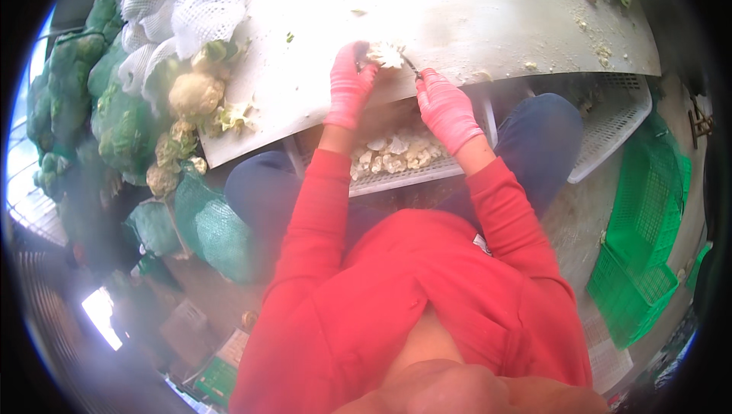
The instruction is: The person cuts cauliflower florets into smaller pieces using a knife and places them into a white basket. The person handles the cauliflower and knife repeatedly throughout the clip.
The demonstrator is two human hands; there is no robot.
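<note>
My left hand (350, 85), in a pink glove, grips a piece of cauliflower (386, 55) above the near edge of the white tabletop (320, 94). In a matching glove, my right hand (446, 106) is closed on a small knife (410, 65), whose dark blade points at the cauliflower's right side. Whether the blade touches it is not clear. Below the hands, under the table edge, a white plastic crate (403, 183) holds many cut cauliflower florets (394, 155).
Whole cauliflowers (196, 95), some in white foam nets (209, 8), crowd the table's left end. Green mesh sacks (128, 128) are piled beyond them. Another white crate (612, 128) lies under the table at right, near green plastic crates (635, 282). Leaf scraps and crumbs dot the tabletop.
</note>
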